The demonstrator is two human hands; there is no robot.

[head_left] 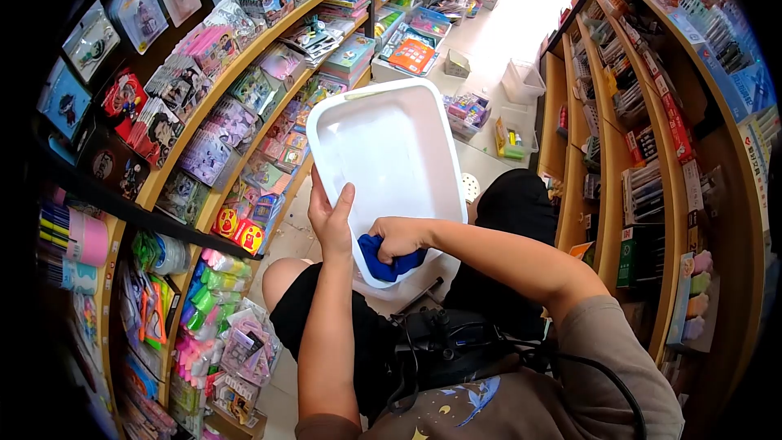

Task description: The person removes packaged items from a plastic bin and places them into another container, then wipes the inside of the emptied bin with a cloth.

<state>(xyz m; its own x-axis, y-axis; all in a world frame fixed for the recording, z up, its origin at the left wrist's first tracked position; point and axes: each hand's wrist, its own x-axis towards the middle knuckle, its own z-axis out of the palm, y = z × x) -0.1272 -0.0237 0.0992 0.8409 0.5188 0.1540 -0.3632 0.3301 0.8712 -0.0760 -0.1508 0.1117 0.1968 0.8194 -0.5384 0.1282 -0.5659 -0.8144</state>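
A white plastic bin (pixel 387 134) is tilted in front of me, its inside facing my view. My left hand (pixel 332 220) grips its left wall, with the thumb over the rim and the other fingers hidden behind. Inside the bin's near end, my right hand (pixel 397 240) is closed on a blue cloth (pixel 383 265) and presses it against the wall. The cloth is bunched up under my fingers. Apart from the cloth, nothing shows inside the bin.
Shelves of packaged stationery (pixel 195 106) stand on the left, and wooden pen shelves (pixel 643 114) on the right. Ahead on the floor are a clear box of small packs (pixel 467 112), a box with yellow items (pixel 515 134) and a clear bin (pixel 524 81).
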